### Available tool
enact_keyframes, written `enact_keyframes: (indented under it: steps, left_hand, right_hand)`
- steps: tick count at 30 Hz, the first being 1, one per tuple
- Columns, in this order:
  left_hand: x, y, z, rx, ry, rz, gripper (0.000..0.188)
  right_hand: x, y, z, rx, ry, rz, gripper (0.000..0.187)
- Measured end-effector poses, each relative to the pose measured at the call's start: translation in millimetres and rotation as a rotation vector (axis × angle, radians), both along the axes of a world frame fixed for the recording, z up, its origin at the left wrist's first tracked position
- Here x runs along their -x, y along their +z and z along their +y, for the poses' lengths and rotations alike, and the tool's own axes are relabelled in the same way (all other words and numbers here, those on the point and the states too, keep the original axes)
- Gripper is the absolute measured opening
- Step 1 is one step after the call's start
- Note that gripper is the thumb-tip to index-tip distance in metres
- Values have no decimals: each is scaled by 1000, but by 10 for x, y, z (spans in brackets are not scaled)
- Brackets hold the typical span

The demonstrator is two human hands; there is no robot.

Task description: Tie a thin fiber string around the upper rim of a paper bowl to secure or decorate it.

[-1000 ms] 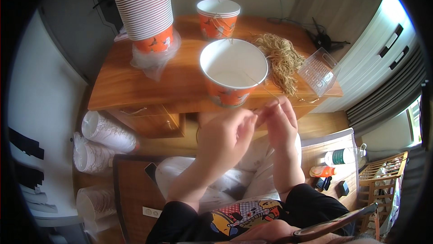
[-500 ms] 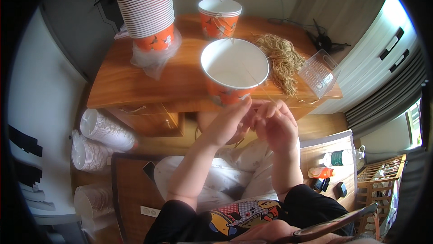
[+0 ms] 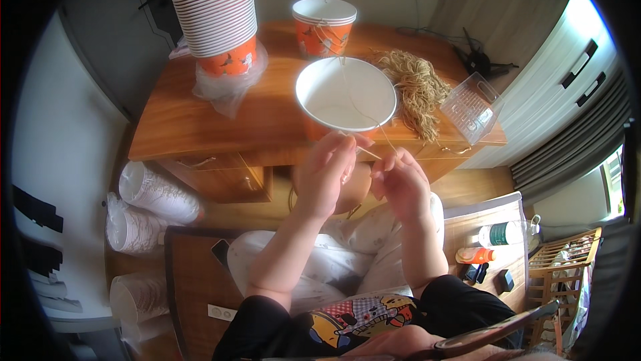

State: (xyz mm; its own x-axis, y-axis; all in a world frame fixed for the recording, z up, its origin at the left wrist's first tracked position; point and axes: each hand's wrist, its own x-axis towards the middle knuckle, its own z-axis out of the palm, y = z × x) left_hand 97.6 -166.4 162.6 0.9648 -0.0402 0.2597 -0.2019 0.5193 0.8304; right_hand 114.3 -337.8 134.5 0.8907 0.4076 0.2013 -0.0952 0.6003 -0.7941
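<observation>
My left hand (image 3: 325,172) and my right hand (image 3: 400,182) are close together just below the front edge of the wooden table (image 3: 200,117). Both pinch a thin tan string (image 3: 368,152) stretched between their fingertips, and its strand runs up over the open white-inside paper cup (image 3: 345,96) in front of them. The cup has an orange patterned outside and stands upright near the table's front edge. A bundle of tan strings (image 3: 417,90) lies on the table to the right of the cup.
A tall stack of orange paper cups (image 3: 214,10) in loose plastic wrap stands at the table's back left. Another orange cup (image 3: 324,26) stands behind, a clear plastic box (image 3: 471,106) at the right edge. Sleeves of white cups (image 3: 157,193) lie on the floor left.
Both hands have risen a little toward the table edge, and the string is now drawn out between the fingertips, its strand leading over the cup.
</observation>
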Motion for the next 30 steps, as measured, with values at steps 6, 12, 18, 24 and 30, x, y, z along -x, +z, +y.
enact_keyframes:
  steps: [6,12,18,24,30]
  left_hand:
    - [12,13,31,-129,66,-83,28]
    - [34,49,-15,-566,340,-340,18]
    - [67,79,-61,-979,611,-502,5]
    - [87,147,-102,-1236,665,-469,7]
    - [127,76,-135,-1190,752,-464,8]
  right_hand:
    - [-14,19,6,111,-99,6,19]
    - [61,172,60,279,-669,-389,34]
    - [128,496,161,442,-391,-396,39]
    - [-2,558,107,553,-452,-448,33]
    - [-89,593,77,647,-449,-472,37]
